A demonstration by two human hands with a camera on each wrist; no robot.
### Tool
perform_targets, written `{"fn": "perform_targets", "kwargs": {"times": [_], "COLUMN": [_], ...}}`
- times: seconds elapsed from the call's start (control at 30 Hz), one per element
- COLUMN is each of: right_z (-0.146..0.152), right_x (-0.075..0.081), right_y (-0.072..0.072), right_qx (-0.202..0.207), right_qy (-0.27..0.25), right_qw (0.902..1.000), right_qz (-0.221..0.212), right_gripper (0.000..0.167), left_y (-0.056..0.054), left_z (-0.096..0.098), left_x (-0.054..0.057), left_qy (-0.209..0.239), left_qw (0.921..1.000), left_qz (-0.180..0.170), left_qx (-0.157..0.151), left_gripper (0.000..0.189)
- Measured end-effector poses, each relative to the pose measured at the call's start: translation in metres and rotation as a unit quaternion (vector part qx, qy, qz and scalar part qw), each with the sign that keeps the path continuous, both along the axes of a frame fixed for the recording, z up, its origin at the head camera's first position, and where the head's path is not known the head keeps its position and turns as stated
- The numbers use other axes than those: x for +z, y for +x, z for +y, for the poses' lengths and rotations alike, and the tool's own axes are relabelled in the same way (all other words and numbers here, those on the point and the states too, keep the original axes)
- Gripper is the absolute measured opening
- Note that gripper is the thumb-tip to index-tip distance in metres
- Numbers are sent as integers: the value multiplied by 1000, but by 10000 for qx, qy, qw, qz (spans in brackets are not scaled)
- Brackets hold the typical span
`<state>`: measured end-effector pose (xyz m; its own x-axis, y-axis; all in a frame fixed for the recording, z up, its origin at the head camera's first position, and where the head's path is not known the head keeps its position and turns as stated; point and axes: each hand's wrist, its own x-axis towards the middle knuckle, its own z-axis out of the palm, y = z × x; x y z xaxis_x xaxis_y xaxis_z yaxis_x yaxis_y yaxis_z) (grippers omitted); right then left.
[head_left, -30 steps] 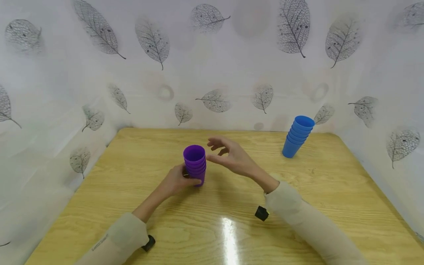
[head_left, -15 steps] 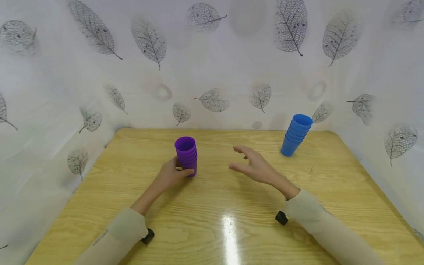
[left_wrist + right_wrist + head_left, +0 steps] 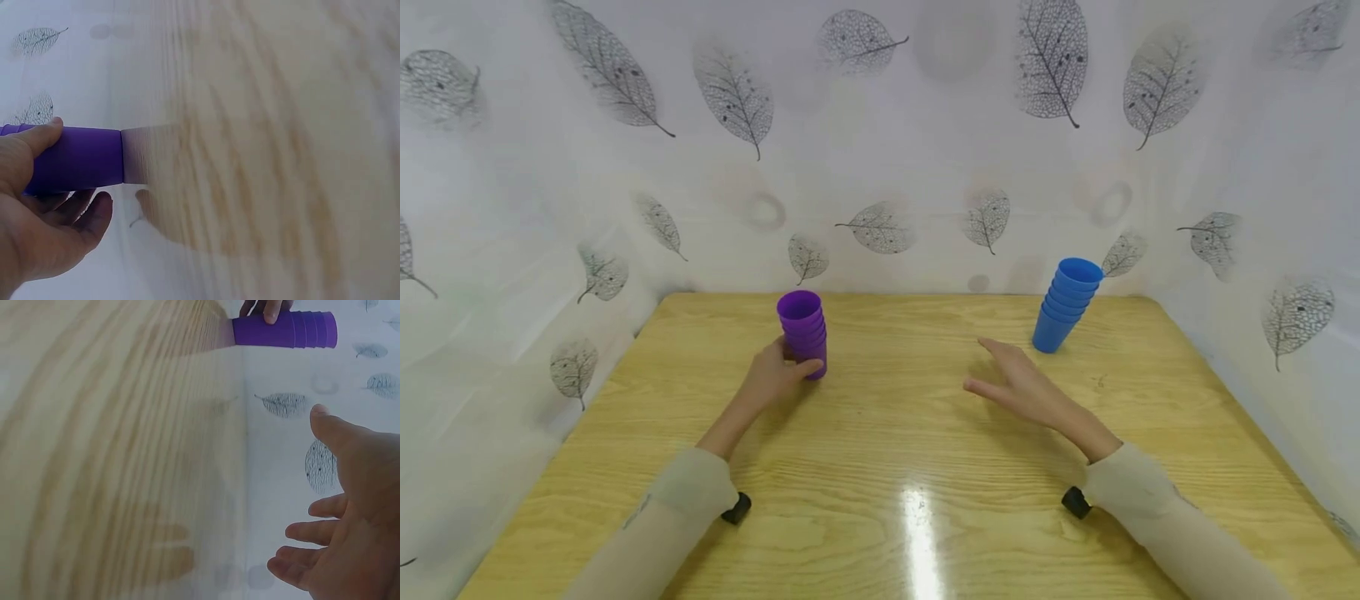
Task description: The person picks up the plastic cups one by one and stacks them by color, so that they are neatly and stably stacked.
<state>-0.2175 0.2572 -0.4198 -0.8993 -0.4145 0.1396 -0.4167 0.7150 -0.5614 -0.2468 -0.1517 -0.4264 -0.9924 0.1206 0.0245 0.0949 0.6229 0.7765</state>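
A stack of several purple cups point(image 3: 808, 337) stands upright on the left half of the table, mouths up. My left hand point(image 3: 767, 375) grips it low down from the left, thumb across the front. In the left wrist view the fingers curl around the other side of the purple stack point(image 3: 87, 156), whose base is right at the tabletop. Over the right half of the table, my right hand point(image 3: 1026, 387) holds nothing, thumb and fingers spread apart. Behind it, a stack of several blue cups point(image 3: 1063, 308) is nearest to this hand.
The wooden table point(image 3: 880, 433) has a light wood grain and a bright glare strip near its front. A pale curtain point(image 3: 910, 150) printed with leaves rises behind the table and along both sides. Black wrist devices show under both cuffs.
My left hand has moved the purple cup stack left and farther back on the table. My right hand has drawn away from that stack to the right, toward the blue cups.
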Motion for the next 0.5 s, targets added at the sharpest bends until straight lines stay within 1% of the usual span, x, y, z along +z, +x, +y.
{"fn": "perform_targets", "kwargs": {"times": [0.17, 0.33, 0.4, 0.5], "right_z": [22, 40, 47, 58], "right_x": [-1, -3, -4, -5], "right_y": [6, 12, 14, 18], "right_qx": [-166, -272, -315, -350], "right_qy": [62, 155, 240, 342], "right_qw": [9998, 9995, 9992, 9988], "right_qz": [-112, -39, -4, 21], "right_gripper": [83, 80, 80, 79], "left_y": [-6, -11, -12, -10], "left_z": [-5, -8, -10, -17], "left_x": [1, 2, 2, 4], "left_qy": [-57, -84, -138, -240], "left_qw": [9999, 9997, 9997, 9996], "left_qz": [-18, -85, -97, -144], "left_qx": [138, 223, 175, 15], "left_gripper": [63, 66, 67, 72]}}
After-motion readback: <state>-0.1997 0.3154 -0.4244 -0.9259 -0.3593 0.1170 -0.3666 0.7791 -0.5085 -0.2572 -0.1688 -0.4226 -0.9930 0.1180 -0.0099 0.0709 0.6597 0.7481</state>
